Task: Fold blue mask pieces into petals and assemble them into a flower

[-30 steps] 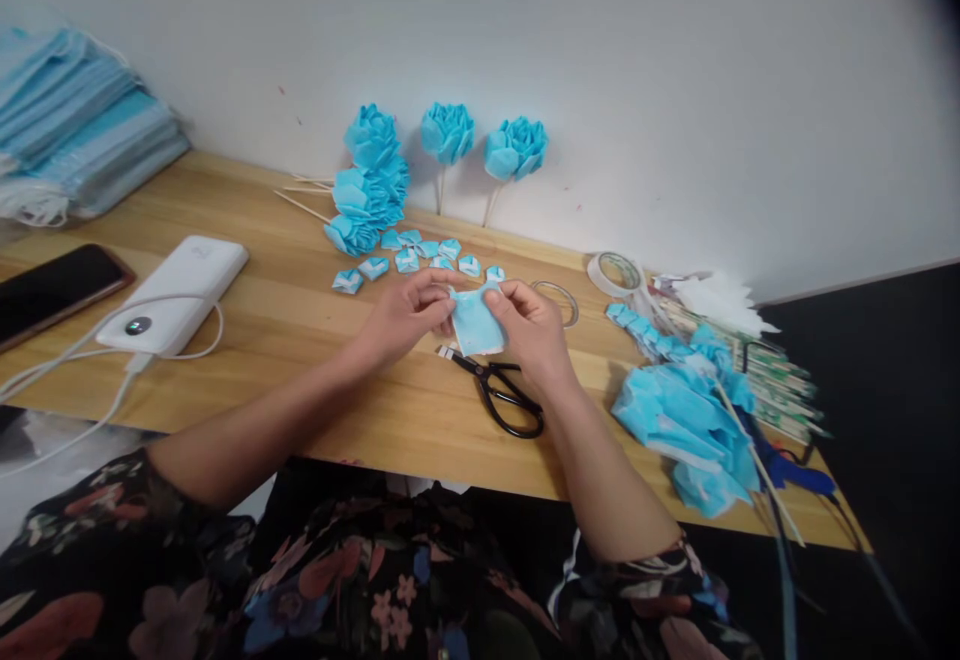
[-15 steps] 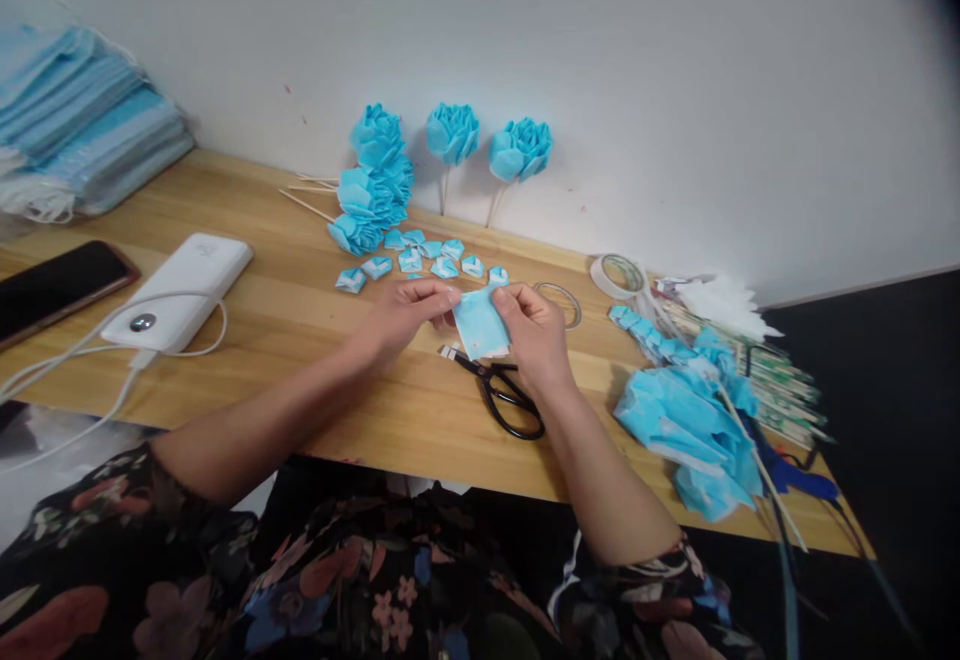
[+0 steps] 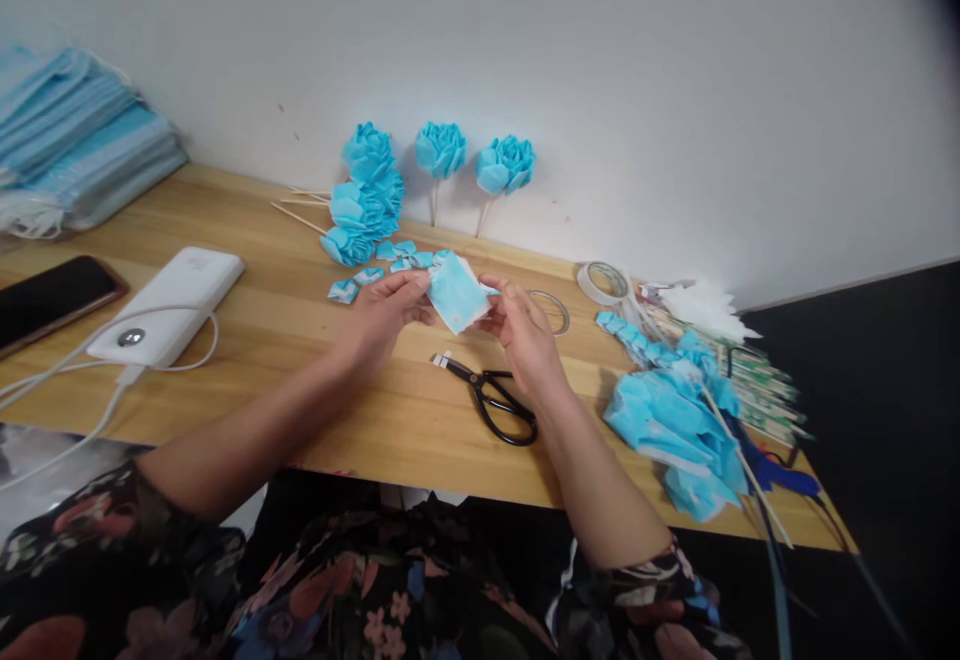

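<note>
Between my two hands is a square of light blue fabric (image 3: pixel 458 293), turned so a corner points down, with a whitish layer along its edge. My left hand (image 3: pixel 391 308) pinches its left corner. On the opposite side my right hand (image 3: pixel 521 325) grips the right corner between thumb and fingers. Black-handled scissors (image 3: pixel 495 405) lie on the table just below the square. Small folded blue-and-white pieces (image 3: pixel 369 276) are scattered behind my hands, some of them hidden by the square.
Blue fabric flowers (image 3: pixel 506 164) on sticks lean on the wall or lie in a pile. Tape (image 3: pixel 602 283), a metal ring (image 3: pixel 559 314), crumpled blue fabric (image 3: pixel 667 420) and a blue-handled tool (image 3: pixel 784 473) are right. A power bank (image 3: pixel 180 300), phone (image 3: pixel 56 292) and stacked masks (image 3: pixel 82 140) are left.
The fabric square has turned from lying nearly straight to standing on a corner, and it is raised a little away from the scissors. Both hands have shifted to its side corners.
</note>
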A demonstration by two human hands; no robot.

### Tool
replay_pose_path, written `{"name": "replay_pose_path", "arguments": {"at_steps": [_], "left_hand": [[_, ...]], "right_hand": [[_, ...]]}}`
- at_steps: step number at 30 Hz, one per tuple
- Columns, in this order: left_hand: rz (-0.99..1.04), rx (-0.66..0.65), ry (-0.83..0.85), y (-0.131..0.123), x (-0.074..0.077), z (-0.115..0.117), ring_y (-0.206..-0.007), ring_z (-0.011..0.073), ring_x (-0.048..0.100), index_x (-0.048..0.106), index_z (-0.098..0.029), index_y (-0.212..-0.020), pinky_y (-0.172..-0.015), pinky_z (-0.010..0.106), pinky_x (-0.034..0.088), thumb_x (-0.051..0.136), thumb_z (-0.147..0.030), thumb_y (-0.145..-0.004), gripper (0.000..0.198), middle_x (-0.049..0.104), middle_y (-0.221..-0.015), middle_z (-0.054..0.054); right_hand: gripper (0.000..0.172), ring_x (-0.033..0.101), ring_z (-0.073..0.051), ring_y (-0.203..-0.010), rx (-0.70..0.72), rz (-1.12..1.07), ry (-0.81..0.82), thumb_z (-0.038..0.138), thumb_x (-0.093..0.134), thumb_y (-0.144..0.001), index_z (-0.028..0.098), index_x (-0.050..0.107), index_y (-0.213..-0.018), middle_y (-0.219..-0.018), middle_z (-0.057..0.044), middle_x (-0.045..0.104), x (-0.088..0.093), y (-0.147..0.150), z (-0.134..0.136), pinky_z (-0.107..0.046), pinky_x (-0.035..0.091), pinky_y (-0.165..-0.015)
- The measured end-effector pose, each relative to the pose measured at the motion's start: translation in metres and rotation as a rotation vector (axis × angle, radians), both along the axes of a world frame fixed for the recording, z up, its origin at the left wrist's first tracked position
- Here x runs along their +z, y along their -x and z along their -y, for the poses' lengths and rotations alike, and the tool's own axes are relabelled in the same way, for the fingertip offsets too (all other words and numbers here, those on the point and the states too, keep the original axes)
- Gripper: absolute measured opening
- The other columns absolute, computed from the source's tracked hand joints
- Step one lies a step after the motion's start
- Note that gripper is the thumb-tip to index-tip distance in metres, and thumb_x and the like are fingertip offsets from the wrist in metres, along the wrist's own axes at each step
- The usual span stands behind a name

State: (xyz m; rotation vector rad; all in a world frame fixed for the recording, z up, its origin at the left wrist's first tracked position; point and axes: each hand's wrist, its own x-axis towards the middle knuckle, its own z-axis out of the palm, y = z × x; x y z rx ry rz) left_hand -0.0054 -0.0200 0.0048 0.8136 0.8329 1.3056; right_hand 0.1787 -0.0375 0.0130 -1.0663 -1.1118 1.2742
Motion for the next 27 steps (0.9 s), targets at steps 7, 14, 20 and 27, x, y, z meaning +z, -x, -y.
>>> {"name": "replay_pose_path", "arguments": {"at_steps": [7,14,20,27], "left_hand": [[0.08,-0.061,0.005,-0.001,-0.0009,-0.0029,-0.062,0.0117,0.065,0.056,-0.017,-0.082,-0.052,0.022,0.054,0.084,-0.041,-0.075,0.038,0.067,-0.073,-0.001],[-0.036,-0.134,-0.012,-0.0034,0.0024,0.0002,-0.051,0.0104,0.06,0.055,-0.017,-0.081,-0.047,0.022,0.053,0.077,-0.039,-0.083,0.031,0.059,-0.062,-0.004],[-0.028,-0.206,-0.062,-0.0052,0.004,0.0039,-0.06,0.0115,0.065,0.059,-0.015,-0.079,-0.056,0.025,0.06,0.081,-0.039,-0.078,0.032,0.064,-0.068,-0.001],[-0.058,-0.219,-0.083,-0.0047,0.0018,0.0051,-0.067,0.0125,0.066,0.061,-0.014,-0.079,-0.069,0.033,0.065,0.084,-0.046,-0.075,0.039,0.064,-0.073,-0.001]], "right_hand": [[0.046,0.068,-0.016,-0.082,-0.004,0.004,-0.014,0.062,0.074,-0.078,0.027,0.064,-0.105,-0.09,0.001,0.073,0.0017,0.0008,0.0007,-0.031,0.058,-0.076],[0.034,0.067,-0.018,-0.09,0.049,0.203,-0.163,0.055,0.071,-0.083,0.026,0.066,-0.102,-0.101,-0.003,0.073,0.0021,-0.0004,0.0021,-0.032,0.057,-0.08],[0.028,0.066,-0.017,-0.096,0.013,0.268,-0.179,0.05,0.065,-0.091,0.025,0.071,-0.104,-0.106,-0.003,0.073,0.0008,-0.003,0.003,-0.029,0.054,-0.079],[0.034,0.066,-0.022,-0.113,-0.04,0.312,-0.2,0.059,0.059,-0.093,0.027,0.073,-0.096,-0.112,-0.003,0.075,0.0013,-0.0042,0.0033,-0.033,0.053,-0.089]]}}
